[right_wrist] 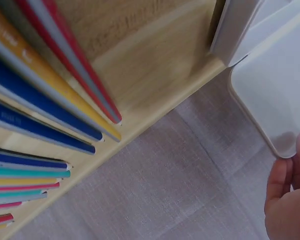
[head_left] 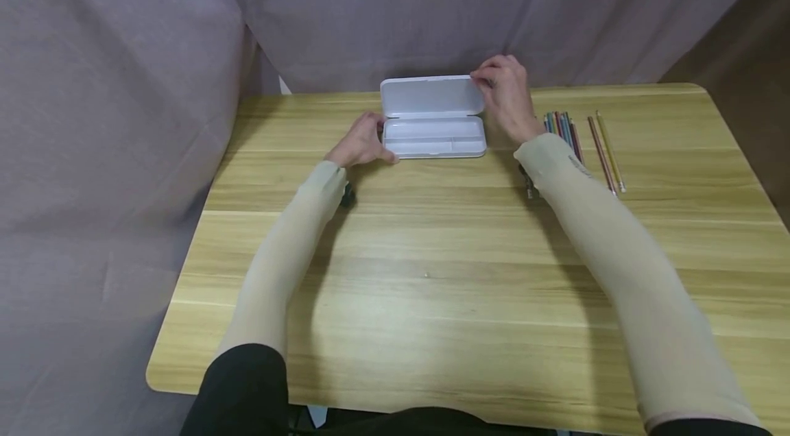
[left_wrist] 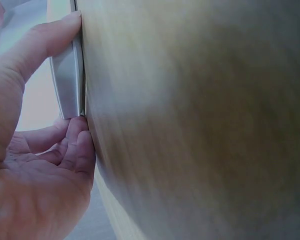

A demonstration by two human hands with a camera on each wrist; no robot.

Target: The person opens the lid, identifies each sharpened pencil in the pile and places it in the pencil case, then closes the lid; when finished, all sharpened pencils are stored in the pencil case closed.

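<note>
While your left hand [head_left: 361,142] holds the left end of the white pencil case [head_left: 434,137], with the thumb and curled fingers pinching its edge against the table [head_left: 432,271], your right hand [head_left: 506,97] grips the far right corner of the raised lid [head_left: 432,96] with its fingertips. The case sits at the far middle of the table, close to the curtain [head_left: 395,11], and its tray is open and looks empty.

One risk, as I judge it, is at the lid. You hold it only by one corner, so if you push it further back, the hinge can be strained or the whole case can tip toward the far edge. In the right wrist view the lid corner already hangs past the table edge, above the cloth. A slip of your fingers there could let the lid drop shut, maybe on your left thumb, which lies at the rim.

Another risk is the case sliding. Your left hand pins only one end, and the wood looks smooth, so a strong pull from the right could turn the case around that end.

Mind also the colored pencils [head_left: 561,129], lying in a row just right of your right wrist. Your sleeve [head_left: 555,162] is very near them, maybe touching. If your forearm swings right, they could roll and scatter, and the two separate pencils [head_left: 606,148] further right could roll toward the table edge.
</note>
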